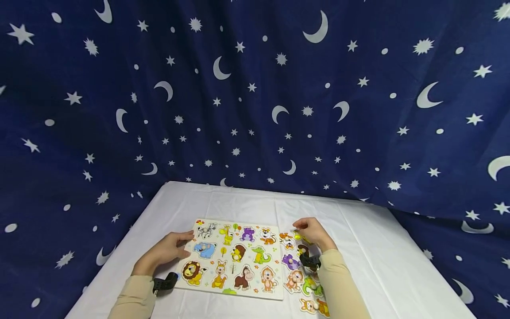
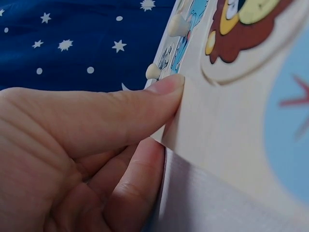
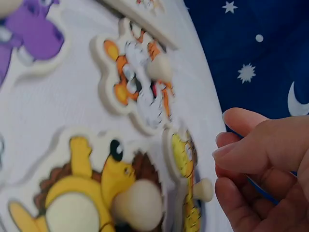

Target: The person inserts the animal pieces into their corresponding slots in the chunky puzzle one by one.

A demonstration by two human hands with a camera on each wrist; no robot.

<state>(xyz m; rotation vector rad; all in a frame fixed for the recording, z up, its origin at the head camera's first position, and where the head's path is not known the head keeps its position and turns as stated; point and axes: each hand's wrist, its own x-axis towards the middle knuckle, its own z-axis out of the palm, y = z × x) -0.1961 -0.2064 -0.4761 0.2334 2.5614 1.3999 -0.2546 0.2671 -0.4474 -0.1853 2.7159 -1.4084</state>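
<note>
A wooden animal puzzle board [image 1: 211,289] lies flat on the table. My left hand [image 1: 165,250] grips its left edge; in the left wrist view the thumb presses on top and a finger sits below the rim. Pale knobs stand on the zebra and the blue elephant [image 1: 205,250]. To the right of the board, my right hand [image 1: 314,232] hovers by the giraffe piece [image 3: 183,157], its fingers loosely bent and apart from the wooden knob [image 3: 203,190]. Close by lie the tiger piece [image 3: 145,79] and the hedgehog piece [image 3: 75,188].
More loose knobbed pieces lie right of the board: a purple hippo [image 1: 291,262], a monkey [image 1: 294,282], a green crocodile [image 1: 311,285] and a kangaroo [image 1: 307,305]. The right forearm covers some. A white cloth [image 1: 235,201] covers the table; a dark blue star-patterned curtain [image 1: 255,119] hangs behind.
</note>
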